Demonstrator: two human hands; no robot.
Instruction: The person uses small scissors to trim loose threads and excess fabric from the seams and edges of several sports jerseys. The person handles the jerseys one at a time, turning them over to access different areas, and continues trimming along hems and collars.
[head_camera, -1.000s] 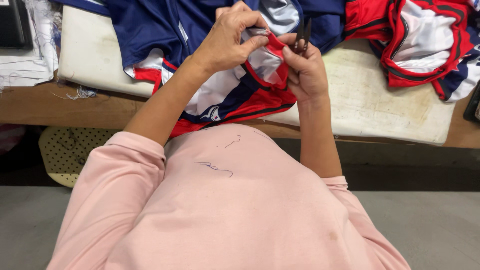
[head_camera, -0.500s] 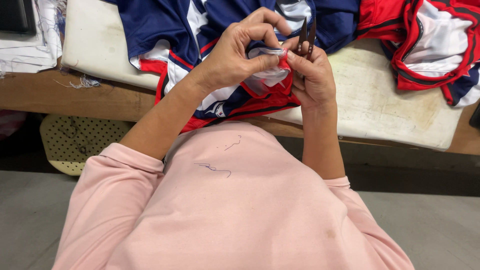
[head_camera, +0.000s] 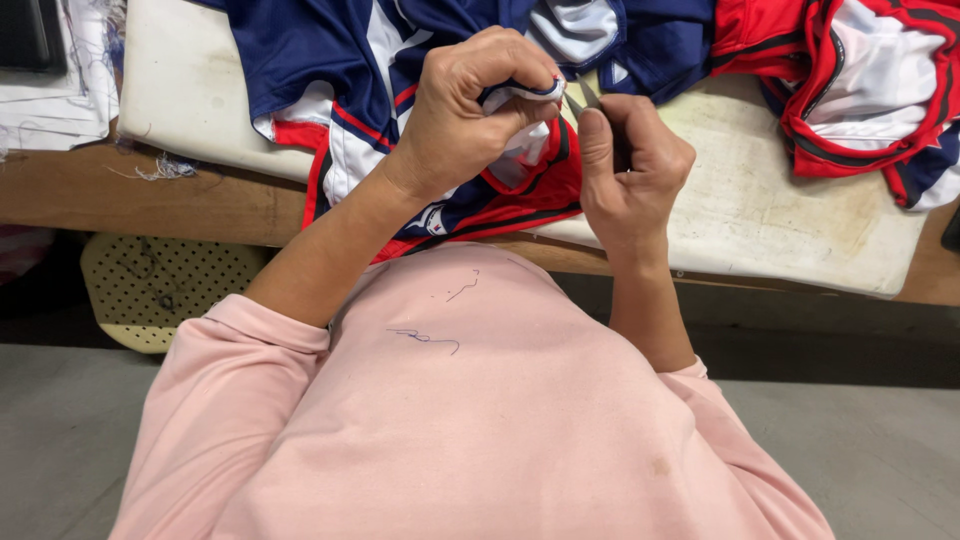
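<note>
My left hand (head_camera: 470, 110) pinches a fold of a navy, red and white sports jersey (head_camera: 350, 90) and holds its edge up. My right hand (head_camera: 630, 170) grips small thread snips (head_camera: 583, 97), their metal tips touching the fabric edge held by my left fingers. The jersey drapes over the table's front edge toward my pink top. Loose bits of dark thread lie on my chest.
A white padded board (head_camera: 760, 220) covers the wooden table (head_camera: 120, 195). More red, white and navy garments (head_camera: 860, 80) are piled at the far right. A perforated pale yellow stool seat (head_camera: 150, 290) sits below left. White cloth (head_camera: 60, 90) lies at far left.
Both hands have come slightly nearer to me and lower in view. My left fingers have re-gathered the fabric edge, and the snips' tips now meet it.
</note>
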